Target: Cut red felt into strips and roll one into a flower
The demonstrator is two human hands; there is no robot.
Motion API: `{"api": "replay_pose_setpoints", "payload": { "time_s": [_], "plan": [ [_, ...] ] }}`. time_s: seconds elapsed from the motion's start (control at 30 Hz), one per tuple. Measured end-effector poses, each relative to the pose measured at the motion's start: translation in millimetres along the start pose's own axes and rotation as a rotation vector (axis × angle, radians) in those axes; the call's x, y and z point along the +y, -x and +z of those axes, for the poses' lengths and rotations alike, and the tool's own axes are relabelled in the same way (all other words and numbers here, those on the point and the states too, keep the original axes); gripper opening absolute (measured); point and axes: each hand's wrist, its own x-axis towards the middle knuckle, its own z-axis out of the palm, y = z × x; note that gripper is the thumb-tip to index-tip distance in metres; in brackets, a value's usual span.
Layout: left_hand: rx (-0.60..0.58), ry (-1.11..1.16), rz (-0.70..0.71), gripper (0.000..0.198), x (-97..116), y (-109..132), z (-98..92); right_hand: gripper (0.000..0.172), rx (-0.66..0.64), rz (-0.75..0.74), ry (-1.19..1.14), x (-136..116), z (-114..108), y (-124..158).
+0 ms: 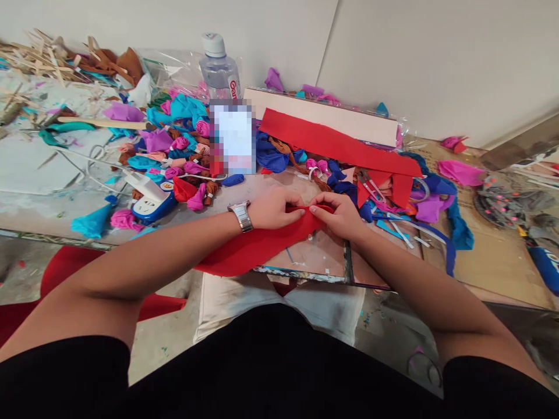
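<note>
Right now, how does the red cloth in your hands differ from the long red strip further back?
The red cloth is pinched at one end by the left hand and right hand; the long red strip lies untouched. The red cloth droops over the near edge of the table; the long red strip lies flat farther back. Both look the same plain red.

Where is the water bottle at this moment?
In the head view, the water bottle stands at the back of the table, left of centre near the wall, behind the heap of fabric scraps and left of the red felt sheet.
</note>
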Motion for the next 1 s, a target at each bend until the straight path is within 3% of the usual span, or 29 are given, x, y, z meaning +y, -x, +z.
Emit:
{"api": "replay_pose_setpoints", "payload": {
  "time_s": [1.0],
  "plan": [
    [-0.18, 0.203, -0.12, 0.025, -7.3, -5.8, -5.4, 0.012, 0.008, -0.207, 0.051, -1.6, 5.3, 3.2]
  ]
}}
